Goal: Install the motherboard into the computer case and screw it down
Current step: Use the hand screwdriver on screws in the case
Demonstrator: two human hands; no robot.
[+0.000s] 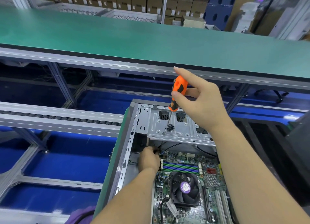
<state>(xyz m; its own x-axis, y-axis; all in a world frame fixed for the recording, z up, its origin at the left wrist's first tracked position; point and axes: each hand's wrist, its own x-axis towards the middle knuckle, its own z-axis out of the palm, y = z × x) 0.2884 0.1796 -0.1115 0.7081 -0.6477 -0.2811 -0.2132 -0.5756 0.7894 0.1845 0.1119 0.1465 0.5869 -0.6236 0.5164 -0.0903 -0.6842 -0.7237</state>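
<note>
Orange-and-black screwdriver (178,93) is held by the right hand (201,103) at centre right of the frame, handle pinched between thumb and curled fingers, index finger raised; its thin shaft is angled down and slightly left, with the tip resting on the silver drive-bay plate (177,128); small heap of dark screws (170,127) is seen on that plate just beside the shaft; left hand (149,159) is lowered into the computer case (124,156) at lower centre, fingers curled at the upper left corner of the motherboard (187,187) near black cables (169,146) — whether anything is held there cannot be told; motherboard is lying flat inside the case, with green and blue memory slots (180,167) and a black fan (185,189) with a purple label; case is set open side up, lower centre of the frame; green-topped bench (117,32) is spread across the upper half, cartons (134,1) stacked behind it; roller rail (58,118) is seen at left
</note>
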